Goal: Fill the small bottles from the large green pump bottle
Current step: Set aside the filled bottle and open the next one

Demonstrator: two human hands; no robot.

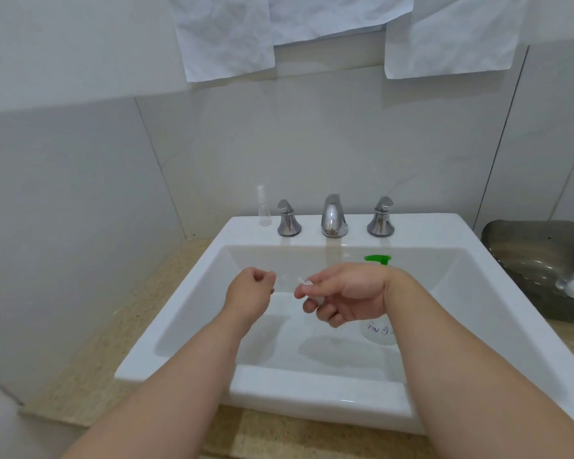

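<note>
Both hands are mid-basin over the sink (184, 293). The right hand (352, 293) pinches a small clear piece (307, 288). The left hand (251, 288) is curled, can't tell if it's holding anything. The green pump bottle (377, 259) stands in the basin behind the right wrist, and a small bottle (263, 210) sits on the far-left ledge.

White rectangular sink (186, 313) was set in a speckled beige countertop (90, 366). Chrome spout (334, 215) stood between two chrome handles (288, 218). Dark tray (527, 240) lay at right; white paper sheets (226, 38) hung on the wall above.

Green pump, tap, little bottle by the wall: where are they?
green pump (377, 259), head view, on its green top.
tap (334, 213), head view, on its shiny spout.
little bottle (264, 216), head view, on its clear body.
</note>
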